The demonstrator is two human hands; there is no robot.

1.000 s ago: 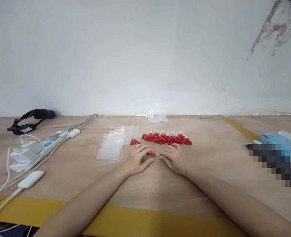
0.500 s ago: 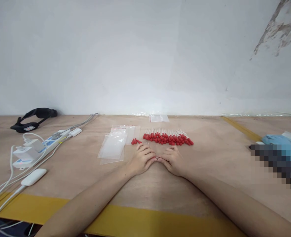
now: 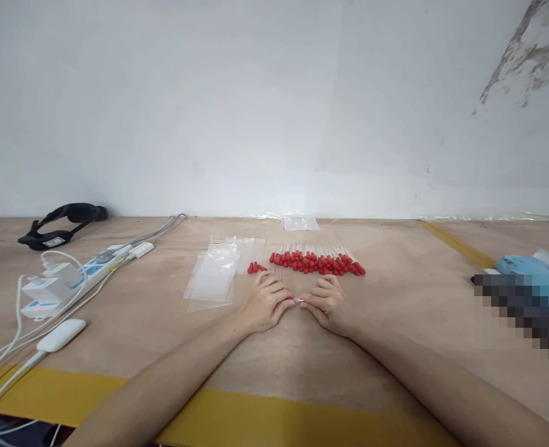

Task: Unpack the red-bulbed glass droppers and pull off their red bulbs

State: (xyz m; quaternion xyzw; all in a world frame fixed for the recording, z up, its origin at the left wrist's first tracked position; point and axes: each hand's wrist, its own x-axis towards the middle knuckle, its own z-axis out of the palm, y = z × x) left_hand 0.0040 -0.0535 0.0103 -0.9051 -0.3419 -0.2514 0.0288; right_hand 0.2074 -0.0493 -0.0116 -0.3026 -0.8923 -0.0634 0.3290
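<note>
My left hand (image 3: 266,302) and my right hand (image 3: 329,302) rest close together on the wooden table (image 3: 395,323). Between their fingertips they pinch one small dropper (image 3: 297,300); only a thin clear piece of it shows, its red bulb hidden in my left fingers. Just behind the hands lies a row of several red-bulbed droppers (image 3: 316,261). A few loose red bulbs (image 3: 254,267) lie left of the row. A stack of clear zip bags (image 3: 215,273) lies left of my left hand.
A white power strip with plugs and cables (image 3: 64,279) sits far left, a white device (image 3: 61,335) nearer me, and a black strap (image 3: 63,223) by the wall. A small clear bag (image 3: 300,223) lies at the back. Blue items (image 3: 526,267) are at right. A yellow stripe (image 3: 256,419) marks the near edge.
The red bulb seen between my hands a second ago is now hidden in my left fingers; the hands closed together, then parted slightly, showing a short clear piece.
</note>
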